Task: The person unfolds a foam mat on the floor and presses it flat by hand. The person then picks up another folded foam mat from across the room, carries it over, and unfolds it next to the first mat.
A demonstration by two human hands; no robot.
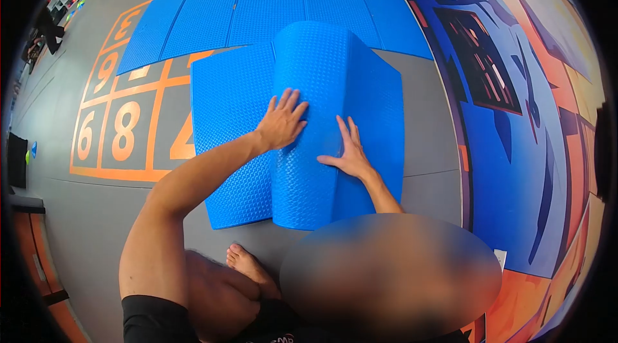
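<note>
A blue textured foam mat (235, 104) lies on the floor in front of me, with part of it curled over into a thick fold (315, 66) down its middle. My left hand (283, 121) rests palm down on the left side of that fold, fingers spread. Against its right side my right hand (351, 150) lies with the thumb pointing left and the fingers stretched away from me. Neither hand grips the mat. What lies beneath the fold is hidden.
Several blue mats (270, 1) are joined flat on the floor beyond. Orange-framed number squares (122, 127) mark the grey floor (58, 150) at left. A wall with a colourful mural (502, 117) runs along the right. My bare foot (248, 262) is near the mat's front edge.
</note>
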